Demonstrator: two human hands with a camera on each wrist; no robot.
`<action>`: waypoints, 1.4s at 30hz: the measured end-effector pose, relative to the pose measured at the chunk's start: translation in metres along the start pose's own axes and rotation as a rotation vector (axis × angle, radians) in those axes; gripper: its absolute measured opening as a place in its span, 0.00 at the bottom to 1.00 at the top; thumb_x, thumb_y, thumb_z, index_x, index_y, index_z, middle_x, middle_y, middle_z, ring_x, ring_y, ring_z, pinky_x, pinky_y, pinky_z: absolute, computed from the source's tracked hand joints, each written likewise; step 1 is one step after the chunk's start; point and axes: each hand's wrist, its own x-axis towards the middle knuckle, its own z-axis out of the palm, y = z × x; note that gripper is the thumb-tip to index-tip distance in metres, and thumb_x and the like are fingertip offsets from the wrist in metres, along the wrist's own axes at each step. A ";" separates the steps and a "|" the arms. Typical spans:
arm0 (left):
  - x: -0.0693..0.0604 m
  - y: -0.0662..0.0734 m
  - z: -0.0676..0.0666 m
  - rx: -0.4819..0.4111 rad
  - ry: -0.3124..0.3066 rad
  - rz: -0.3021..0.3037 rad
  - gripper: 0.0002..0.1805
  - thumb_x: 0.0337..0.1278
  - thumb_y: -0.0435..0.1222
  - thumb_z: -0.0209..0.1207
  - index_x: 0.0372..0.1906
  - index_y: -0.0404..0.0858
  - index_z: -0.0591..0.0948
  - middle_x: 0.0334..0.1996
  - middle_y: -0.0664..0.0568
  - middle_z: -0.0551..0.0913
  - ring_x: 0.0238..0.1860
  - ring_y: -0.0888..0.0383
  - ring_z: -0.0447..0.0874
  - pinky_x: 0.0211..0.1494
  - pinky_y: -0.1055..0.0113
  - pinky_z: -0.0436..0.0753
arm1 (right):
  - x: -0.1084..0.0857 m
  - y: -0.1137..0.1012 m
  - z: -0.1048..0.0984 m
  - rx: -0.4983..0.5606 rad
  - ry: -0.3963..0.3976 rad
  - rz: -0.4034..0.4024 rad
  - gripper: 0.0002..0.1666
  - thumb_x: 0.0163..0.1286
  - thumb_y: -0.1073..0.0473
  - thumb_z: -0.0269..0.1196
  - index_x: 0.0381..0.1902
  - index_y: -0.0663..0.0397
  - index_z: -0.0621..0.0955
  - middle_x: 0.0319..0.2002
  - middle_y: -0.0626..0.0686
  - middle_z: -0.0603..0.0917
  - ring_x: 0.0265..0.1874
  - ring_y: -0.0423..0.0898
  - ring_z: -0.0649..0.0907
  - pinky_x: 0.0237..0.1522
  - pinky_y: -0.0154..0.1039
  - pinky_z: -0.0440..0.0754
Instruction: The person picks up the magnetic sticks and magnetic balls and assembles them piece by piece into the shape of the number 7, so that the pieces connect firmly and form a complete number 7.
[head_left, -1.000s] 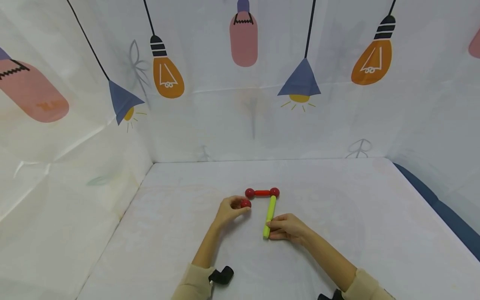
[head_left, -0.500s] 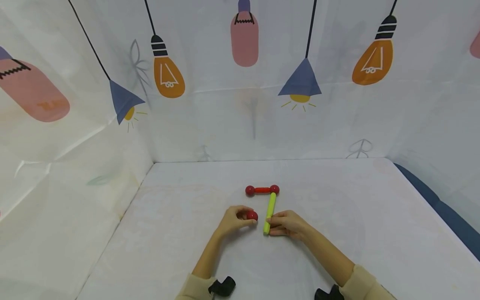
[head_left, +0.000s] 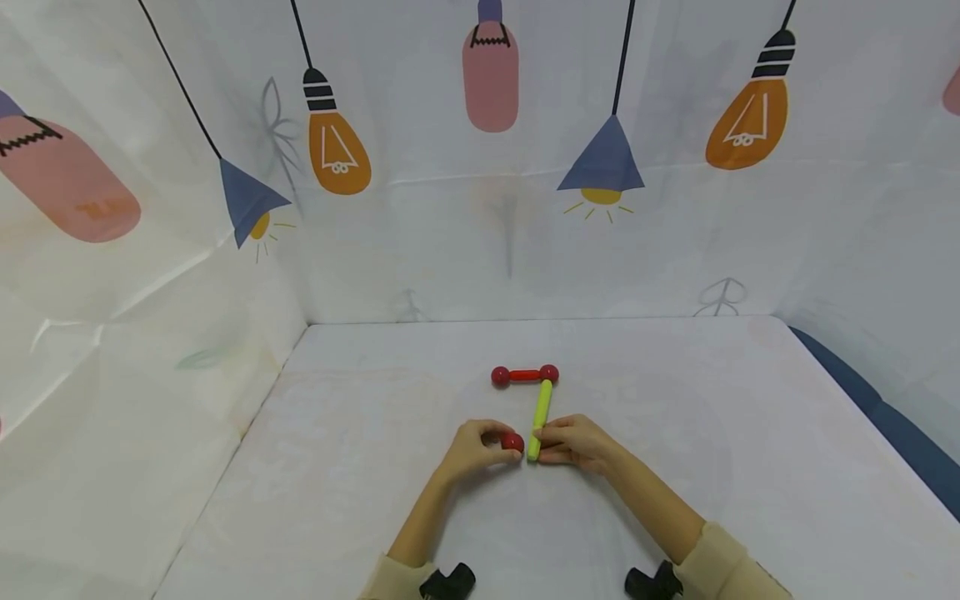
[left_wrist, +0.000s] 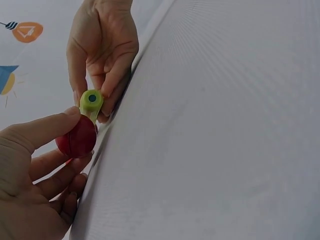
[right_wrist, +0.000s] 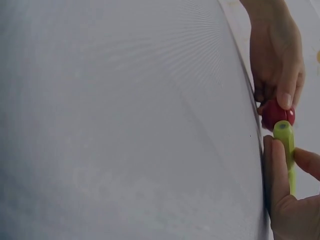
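My left hand pinches a dark red ball between thumb and fingers, just left of the near end of a yellow-green rod. A narrow gap parts ball and rod in the head view. My right hand pinches that rod close to its near end. In the left wrist view the rod's end face shows a dark round spot. The rod's far end meets a red ball. From there a short red rod runs left to another red ball.
A white table lies under the hands. Behind it hangs a white sheet printed with lamps and bulbs, which also covers the left side. Something dark blue stands along the table's right edge. Black straps with mounts sit at both sleeves.
My left hand has carried its red ball toward me and to the right, up to the yellow-green rod's near end. The joined rods and balls have shifted slightly away from me with my right hand.
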 end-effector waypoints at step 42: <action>-0.008 0.011 0.014 0.011 -0.049 0.066 0.17 0.40 0.39 0.72 0.36 0.32 0.84 0.28 0.52 0.84 0.29 0.65 0.77 0.34 0.74 0.75 | 0.002 0.000 -0.003 0.024 0.003 -0.052 0.19 0.65 0.65 0.61 0.49 0.77 0.73 0.29 0.55 0.83 0.29 0.44 0.84 0.38 0.39 0.83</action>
